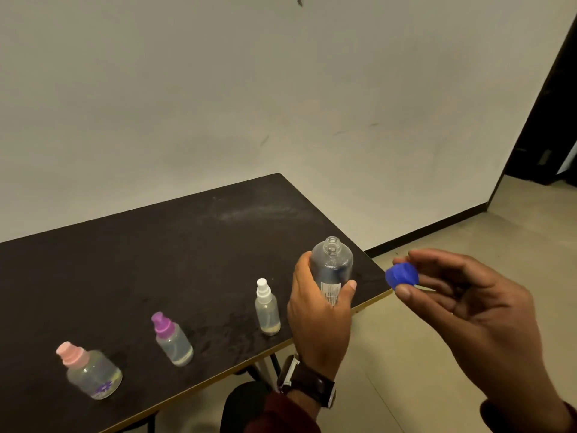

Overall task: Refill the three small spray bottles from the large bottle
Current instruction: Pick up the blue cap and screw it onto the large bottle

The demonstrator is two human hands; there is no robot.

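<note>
Wall [281, 89]: plain, off-white, a few scuff marks; dark doorway [543, 126] at right, its interior too dark to read. Floor [437, 245]: pale tile, black skirting along the wall base.

Table [156, 260]: dark matte top with pale edge band, dusty smear near the far side; near-left end cut off by the frame, legs mostly hidden beneath.

Right hand [474, 310]: off the table's right end, thumb and fingers pinching a blue cap [401, 276]; cap's underside not visible.

Left hand [318, 310]: wrapped round the large bottle [332, 267], held upright over the table's right corner, neck uncapped. Lower body hidden by the palm; label print too small to read; liquid level hard to judge. Wristwatch [307, 382] on a brown strap, dial turned away.

Small spray bottles, all standing on the table near its front edge, well apart:
- pink-topped [90, 373], leftmost, purple flower mark;
- purple-topped [173, 339], middle;
- white-topped [267, 307], just left of the left hand, a little liquid at the base.
</note>
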